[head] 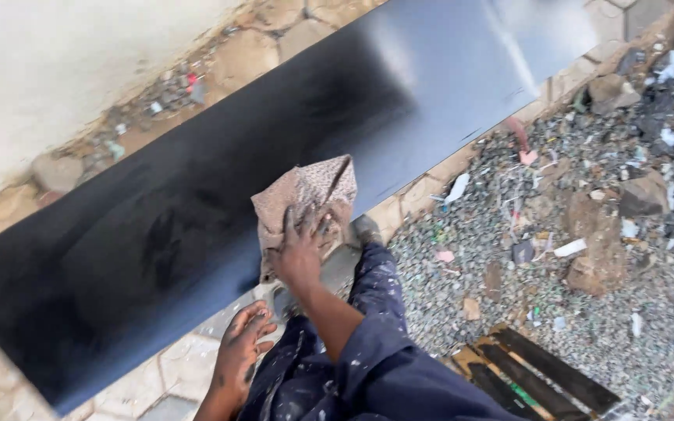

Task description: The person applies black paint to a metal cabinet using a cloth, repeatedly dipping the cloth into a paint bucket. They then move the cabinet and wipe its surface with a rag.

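A long dark metal sheet [196, 179] lies flat on the ground, running from lower left to upper right. My right hand [299, 251] presses a crumpled beige speckled cloth [310, 195] onto the sheet's near edge, fingers spread over the cloth. My left hand [239, 355] rests lower down beside my knee, fingers loosely bent, holding nothing; it sits just off the sheet's edge above the paving. My legs in paint-spattered blue trousers [368, 351] fill the bottom middle.
Stone paving [189, 366] borders the sheet. Gravel strewn with litter and rocks [587, 234] spreads to the right. A dark slatted wooden pallet [532, 378] lies at the lower right. A pale wall [40, 70] stands at the upper left.
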